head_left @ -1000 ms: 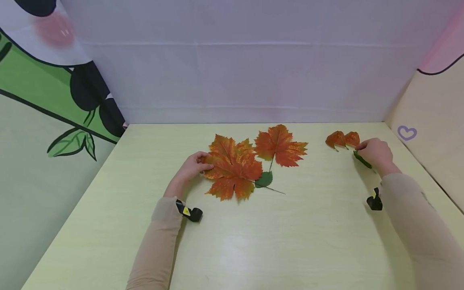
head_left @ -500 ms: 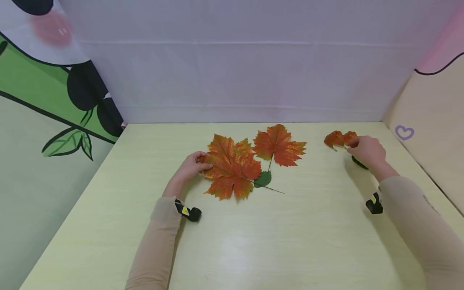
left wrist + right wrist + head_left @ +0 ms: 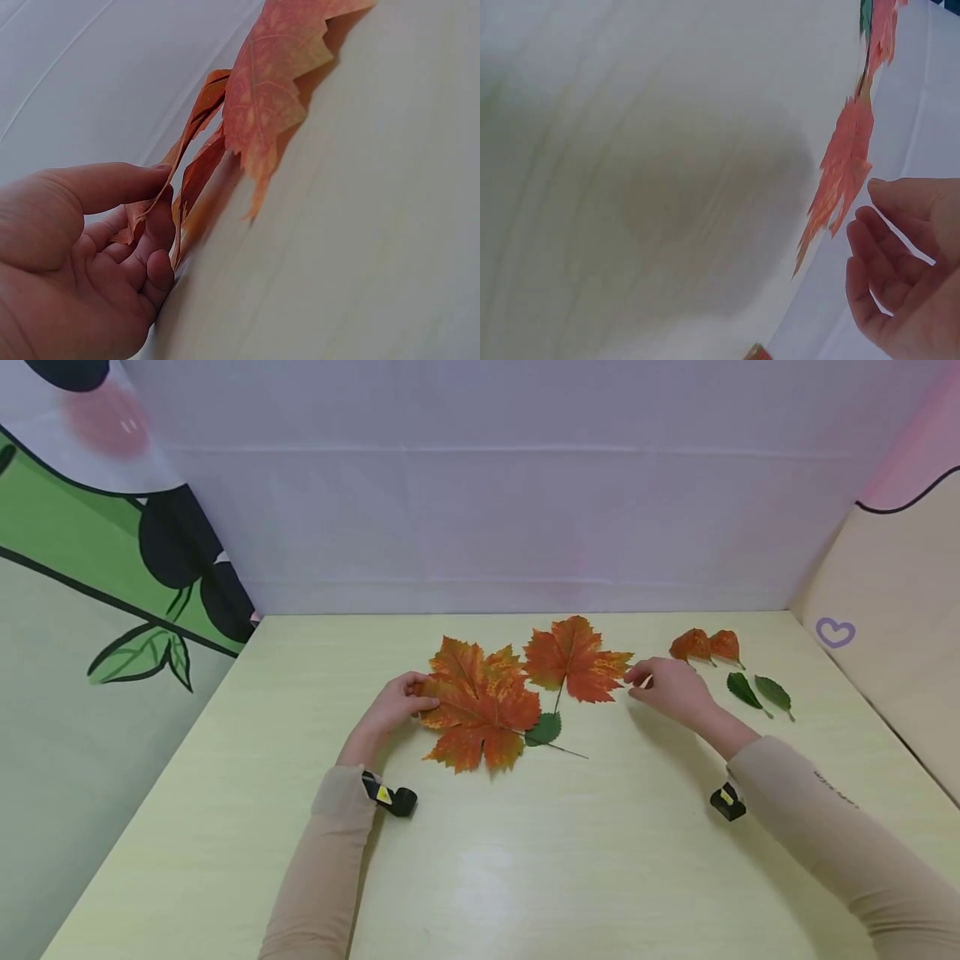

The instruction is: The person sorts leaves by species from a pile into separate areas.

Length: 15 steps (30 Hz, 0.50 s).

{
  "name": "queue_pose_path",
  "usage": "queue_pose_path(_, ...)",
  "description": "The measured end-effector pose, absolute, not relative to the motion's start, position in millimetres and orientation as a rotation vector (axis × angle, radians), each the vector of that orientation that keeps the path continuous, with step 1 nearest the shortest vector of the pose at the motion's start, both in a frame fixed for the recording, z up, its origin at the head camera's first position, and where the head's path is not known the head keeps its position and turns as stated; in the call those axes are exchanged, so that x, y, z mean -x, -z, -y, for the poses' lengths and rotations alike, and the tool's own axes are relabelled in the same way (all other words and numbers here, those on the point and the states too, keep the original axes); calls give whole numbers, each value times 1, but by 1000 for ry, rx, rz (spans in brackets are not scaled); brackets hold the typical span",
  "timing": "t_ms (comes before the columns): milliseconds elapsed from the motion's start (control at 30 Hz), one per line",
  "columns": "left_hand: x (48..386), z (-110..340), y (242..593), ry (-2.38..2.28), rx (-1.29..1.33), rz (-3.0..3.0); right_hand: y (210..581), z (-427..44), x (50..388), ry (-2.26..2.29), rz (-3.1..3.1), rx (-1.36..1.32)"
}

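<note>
My left hand (image 3: 397, 702) pinches the left edge of a large orange-red maple leaf (image 3: 480, 706) between thumb and index finger. In the left wrist view the leaf's edge (image 3: 204, 109) looks folded and stands off the table, and a second layer hangs beneath the held one. A smaller orange maple leaf (image 3: 576, 658) lies to the upper right, its stem toward me. Just right of that leaf hovers my right hand (image 3: 675, 689); in the right wrist view its thumb and fingers are apart with nothing between them. A green leaf (image 3: 543, 729) lies partly under the large leaf's stem.
Two small curled orange leaves (image 3: 692, 645) lie side by side at the back right of the table (image 3: 487, 860). Two small green leaves (image 3: 772, 692) rest a little nearer. A pale cloth backdrop (image 3: 525, 527) rises behind the table's far edge.
My right hand has moved left from the small leaves to beside the smaller maple leaf. Two green leaves it partly covered now show. The left hand keeps its hold.
</note>
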<state>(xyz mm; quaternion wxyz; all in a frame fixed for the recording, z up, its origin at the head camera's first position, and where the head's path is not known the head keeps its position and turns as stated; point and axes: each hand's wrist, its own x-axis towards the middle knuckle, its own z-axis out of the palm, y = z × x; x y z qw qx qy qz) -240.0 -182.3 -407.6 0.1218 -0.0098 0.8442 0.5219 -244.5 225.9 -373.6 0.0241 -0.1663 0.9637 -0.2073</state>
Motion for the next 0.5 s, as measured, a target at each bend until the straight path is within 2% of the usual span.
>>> queue_pose_path(200, 240, 183, 407, -1529, 31, -2461, 379, -187, 233, 669, -2898, 690)
queue_pose_path(500, 241, 183, 407, -1535, 42, -2454, 386, -156, 226, 666, -2825, 778)
